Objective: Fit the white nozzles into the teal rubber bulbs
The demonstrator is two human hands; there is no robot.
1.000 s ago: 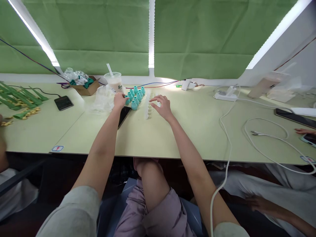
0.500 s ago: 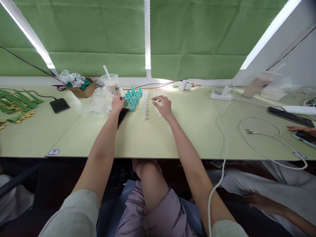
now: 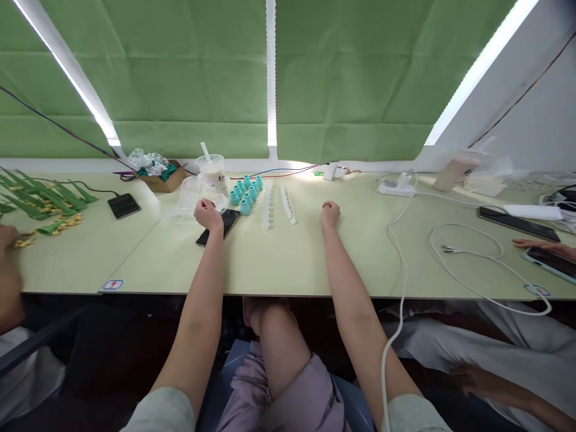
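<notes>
1. Standing close together between the two hands, just beyond and to the right of the left hand, is a cluster of teal vase-shaped pieces [image 3: 248,198] on the counter [image 3: 270,264]. They look grouped upright, probably so that each neck is easy to reach.
2. Next to them, nearer the right hand, lie a scalloped white strip [image 3: 266,207] and a second white knobbed strip [image 3: 287,204]. Both run roughly away from the person, perhaps to keep the knobs lined up; a narrow gap parts them.
3. The left hand [image 3: 207,214] is curled into a loose fist above the counter, its wrist overlapping a black phone [image 3: 230,222]. Nothing shows in its fingers; whether it touches the phone, I cannot tell.
4. The right hand [image 3: 330,214] is clenched, apart from the strips to its left. Its palm side is hidden.
5. Beyond the left hand, a crumpled plastic bag [image 3: 186,201] and a drink cup [image 3: 211,171] limit its forward room; a cardboard box [image 3: 170,180] sits farther out.
6. The right hand has sideways room as far as the white cable [image 3: 406,264] and power strip [image 3: 396,189]. The counter's front edge runs under both forearms, behind the hands.
</notes>
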